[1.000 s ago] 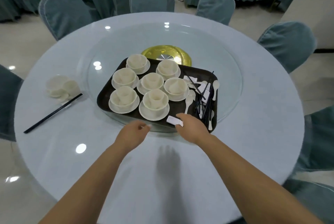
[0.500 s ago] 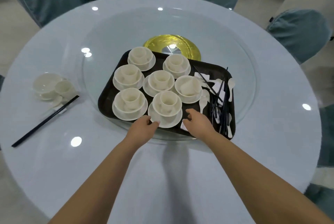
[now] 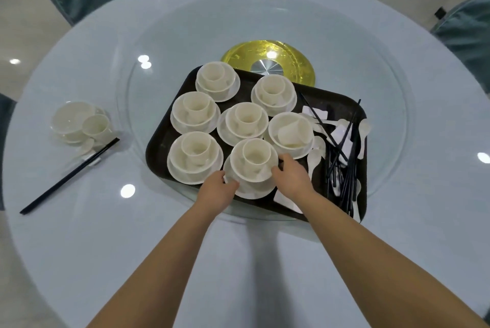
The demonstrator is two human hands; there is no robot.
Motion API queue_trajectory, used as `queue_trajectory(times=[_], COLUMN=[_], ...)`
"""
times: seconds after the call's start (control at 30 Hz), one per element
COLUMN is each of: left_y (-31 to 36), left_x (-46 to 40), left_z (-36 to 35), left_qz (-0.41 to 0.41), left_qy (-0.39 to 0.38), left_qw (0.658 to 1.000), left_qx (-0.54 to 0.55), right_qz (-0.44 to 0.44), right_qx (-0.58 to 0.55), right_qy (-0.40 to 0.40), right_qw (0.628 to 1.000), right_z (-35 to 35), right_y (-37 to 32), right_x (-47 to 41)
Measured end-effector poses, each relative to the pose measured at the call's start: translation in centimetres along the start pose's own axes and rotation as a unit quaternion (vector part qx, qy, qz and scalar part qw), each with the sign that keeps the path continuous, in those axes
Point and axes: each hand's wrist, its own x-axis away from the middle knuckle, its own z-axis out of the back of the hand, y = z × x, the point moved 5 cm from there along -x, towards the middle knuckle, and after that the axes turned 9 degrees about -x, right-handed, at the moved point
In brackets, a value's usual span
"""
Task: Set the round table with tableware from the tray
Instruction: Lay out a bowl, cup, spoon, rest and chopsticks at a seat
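A dark tray (image 3: 159, 152) rests on the glass turntable of the round table (image 3: 106, 248). It carries several cream sets, each a cup in a bowl on a saucer. My left hand (image 3: 216, 191) and my right hand (image 3: 291, 176) grip the nearest set (image 3: 253, 160) from either side, at the saucer's rim. Black chopsticks (image 3: 347, 168), white spoons and small white rests lie at the tray's right end.
One laid place is at the left: a bowl and cup (image 3: 79, 123) with a spoon and black chopsticks (image 3: 69, 176) on a rest. A gold disc (image 3: 267, 62) marks the turntable's middle. Blue-covered chairs (image 3: 466, 33) ring the table.
Both hands moved forward from the tray's near edge and closed on the nearest set. The view leaned in closer over the table.
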Motion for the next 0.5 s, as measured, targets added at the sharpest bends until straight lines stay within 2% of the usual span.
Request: queue_trajectory(times=[0.2, 0.33, 0.5], left_y=[0.0, -0.5, -0.9], left_x=[-1.3, -1.4, 0.0], left_z=[-0.6, -0.7, -0.2], left_qz=[0.043, 0.078, 0.060], left_qy=[0.039, 0.051, 0.077], left_qw=[0.998, 0.994, 0.988], left_qx=[-0.011, 0.060, 0.115], right_qz=[-0.018, -0.021, -0.012], right_qx=[-0.035, -0.072, -0.109], right_qy=[-0.003, 0.012, 0.024], right_qw=[0.999, 0.997, 0.994], right_z=[-0.1, 0.2, 0.8], right_y=[0.6, 0.8, 0.4], right_x=[-1.1, -0.9, 0.4])
